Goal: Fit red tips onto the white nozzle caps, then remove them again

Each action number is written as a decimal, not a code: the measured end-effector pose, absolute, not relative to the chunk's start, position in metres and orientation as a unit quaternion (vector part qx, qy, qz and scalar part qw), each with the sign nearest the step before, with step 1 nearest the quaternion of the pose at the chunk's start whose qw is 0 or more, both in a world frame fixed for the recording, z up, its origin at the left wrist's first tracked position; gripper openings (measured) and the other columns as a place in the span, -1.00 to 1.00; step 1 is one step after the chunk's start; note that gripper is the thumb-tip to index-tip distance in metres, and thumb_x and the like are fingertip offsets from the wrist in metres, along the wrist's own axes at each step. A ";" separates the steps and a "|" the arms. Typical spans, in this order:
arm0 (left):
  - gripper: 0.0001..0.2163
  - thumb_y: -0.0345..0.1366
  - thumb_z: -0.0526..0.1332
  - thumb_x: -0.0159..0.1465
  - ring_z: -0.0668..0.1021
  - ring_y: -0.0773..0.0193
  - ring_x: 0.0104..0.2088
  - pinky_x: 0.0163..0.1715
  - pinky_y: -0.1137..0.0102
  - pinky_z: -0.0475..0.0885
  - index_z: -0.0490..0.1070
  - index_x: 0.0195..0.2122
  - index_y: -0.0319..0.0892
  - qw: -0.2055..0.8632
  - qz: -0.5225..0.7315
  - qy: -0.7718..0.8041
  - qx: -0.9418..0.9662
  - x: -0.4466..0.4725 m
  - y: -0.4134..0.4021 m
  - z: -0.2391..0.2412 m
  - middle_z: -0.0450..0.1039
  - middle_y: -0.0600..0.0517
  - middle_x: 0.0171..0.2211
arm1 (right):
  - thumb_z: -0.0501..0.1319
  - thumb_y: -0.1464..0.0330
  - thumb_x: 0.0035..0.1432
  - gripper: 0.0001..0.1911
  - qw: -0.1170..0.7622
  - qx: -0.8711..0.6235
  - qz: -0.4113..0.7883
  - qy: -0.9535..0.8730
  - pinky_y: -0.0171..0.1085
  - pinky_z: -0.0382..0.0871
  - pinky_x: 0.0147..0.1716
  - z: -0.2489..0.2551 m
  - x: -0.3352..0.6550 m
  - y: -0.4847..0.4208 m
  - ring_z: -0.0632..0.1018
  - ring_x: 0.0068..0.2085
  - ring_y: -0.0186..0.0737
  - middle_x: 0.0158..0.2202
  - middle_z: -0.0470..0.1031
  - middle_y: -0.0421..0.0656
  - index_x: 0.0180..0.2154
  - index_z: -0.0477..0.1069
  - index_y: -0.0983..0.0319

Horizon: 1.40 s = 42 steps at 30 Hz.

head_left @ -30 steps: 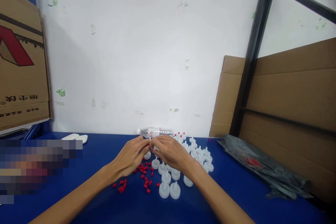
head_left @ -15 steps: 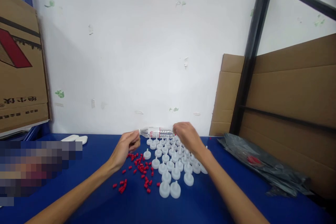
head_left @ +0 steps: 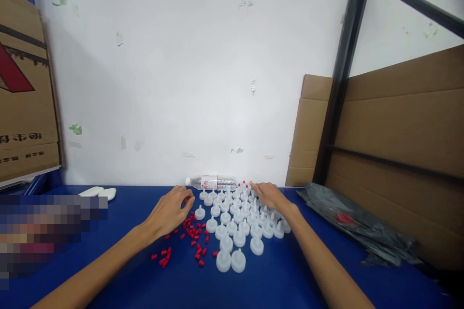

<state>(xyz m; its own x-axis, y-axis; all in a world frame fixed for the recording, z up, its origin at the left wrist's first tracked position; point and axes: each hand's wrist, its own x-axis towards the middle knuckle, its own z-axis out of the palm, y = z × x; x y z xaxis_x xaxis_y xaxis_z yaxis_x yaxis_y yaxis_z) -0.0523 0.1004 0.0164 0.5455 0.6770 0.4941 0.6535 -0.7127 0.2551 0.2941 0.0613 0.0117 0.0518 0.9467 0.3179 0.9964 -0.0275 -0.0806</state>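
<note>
My left hand (head_left: 169, 212) hovers at the far left edge of the small red caps (head_left: 195, 231), its fingers curled toward the thumb. A tiny reddish spot shows between those fingertips, too small to make out. At the back of the group of white nozzle lids (head_left: 238, 215), my right hand (head_left: 270, 196) pinches a red cap (head_left: 251, 182) at its fingertips; the lid below is hidden. Several lids beside that hand carry red tips (head_left: 244, 183). The other lids stand upright with bare nozzles.
A clear plastic bottle (head_left: 217, 182) lies on its side against the wall. Grey plastic bags (head_left: 337, 212) lie at the right by cardboard sheets (head_left: 402, 154). Two white objects (head_left: 107, 194) rest at the left, below a cardboard box (head_left: 27, 106). The table (head_left: 126, 285) is blue.
My left hand has come down and slightly left toward the loose red caps, its fist loosening. My right hand has lowered from above the bottle's end to the rear lids, where red tips now show.
</note>
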 end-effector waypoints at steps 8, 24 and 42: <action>-0.75 -0.22 0.05 0.32 0.50 0.03 -0.16 -0.23 0.26 0.36 0.52 -0.24 -0.12 0.025 0.251 0.370 0.894 -0.053 0.104 0.010 0.49 -0.07 -0.26 | -0.29 0.06 0.44 -0.31 0.162 -0.675 -0.080 -0.716 -0.24 0.29 -0.22 0.015 0.278 0.060 0.59 -0.21 -0.10 -0.34 0.60 -0.06 -0.31 0.52 0.21; -0.75 -0.12 0.00 0.42 0.49 0.14 -0.27 -0.22 0.25 0.38 0.36 -0.10 -0.11 0.036 0.355 0.312 0.880 -0.041 0.074 0.024 0.45 0.00 -0.27 | 0.19 0.34 0.30 -0.89 0.298 -0.465 -0.171 -0.816 -0.29 0.37 -0.27 0.038 0.193 0.036 0.56 -0.23 -0.21 -0.18 0.54 -0.16 -0.13 0.35 0.15; -0.59 -0.16 -0.17 0.46 0.43 0.17 -0.40 -0.35 0.32 0.23 0.34 -0.41 -0.14 0.001 0.349 0.321 0.880 -0.036 0.083 0.027 0.37 0.01 -0.44 | 0.08 0.43 0.38 -0.91 0.247 -0.311 -0.266 -0.878 -0.21 0.35 -0.13 0.042 0.160 0.033 0.54 -0.03 -0.19 -0.15 0.59 -0.14 -0.16 0.34 0.18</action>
<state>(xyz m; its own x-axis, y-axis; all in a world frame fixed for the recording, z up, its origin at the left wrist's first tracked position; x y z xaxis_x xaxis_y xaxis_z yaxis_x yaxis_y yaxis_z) -0.0363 0.0834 0.0265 0.5505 0.5662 0.6135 0.5655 -0.7935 0.2249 0.1600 0.0329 0.0419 -0.6843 0.4156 0.5992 0.6782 0.6645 0.3137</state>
